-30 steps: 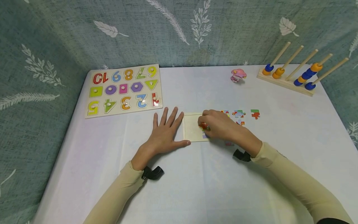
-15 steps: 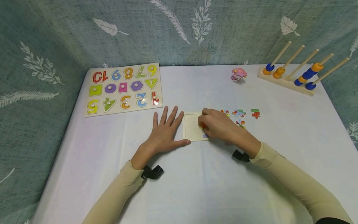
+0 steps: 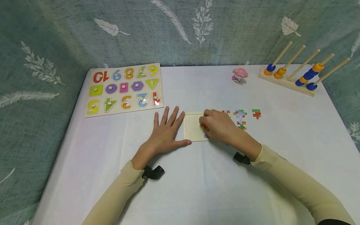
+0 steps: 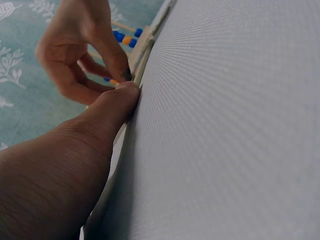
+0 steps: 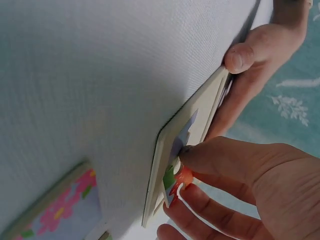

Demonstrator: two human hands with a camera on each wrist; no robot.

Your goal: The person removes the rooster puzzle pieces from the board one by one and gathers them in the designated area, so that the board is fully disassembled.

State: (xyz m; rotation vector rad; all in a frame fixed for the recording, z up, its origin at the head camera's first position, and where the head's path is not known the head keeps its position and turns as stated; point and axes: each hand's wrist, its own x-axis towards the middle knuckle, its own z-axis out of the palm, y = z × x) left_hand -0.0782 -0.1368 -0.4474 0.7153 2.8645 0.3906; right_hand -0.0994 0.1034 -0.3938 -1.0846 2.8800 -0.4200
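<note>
My left hand [image 3: 166, 137] lies flat with its fingers spread. Its forefinger and thumb touch the left edge of a shallow wooden puzzle tray [image 3: 192, 126]. Over the tray's right part, my right hand [image 3: 220, 125] pinches a red and green jigsaw piece [image 5: 184, 176] between thumb and fingers. The right wrist view shows that piece tilted beside a lilac-blue piece [image 5: 181, 140] in the tray. In the left wrist view, the left thumb [image 4: 112, 107] rests at the tray's edge. The right hand hides much of the tray's right side in the head view.
Loose jigsaw pieces [image 3: 240, 113] lie right of the tray, with a red-green one [image 3: 256, 113] farther right. A flowered piece [image 5: 62, 207] lies nearer. Behind stand a number board [image 3: 123, 90], a pink figurine [image 3: 240, 75] and a bead-and-peg stand [image 3: 288, 83].
The right hand stays over the same spot of the tray with only slight finger and wrist shifts, and less of the red piece shows. The left hand keeps its place.
</note>
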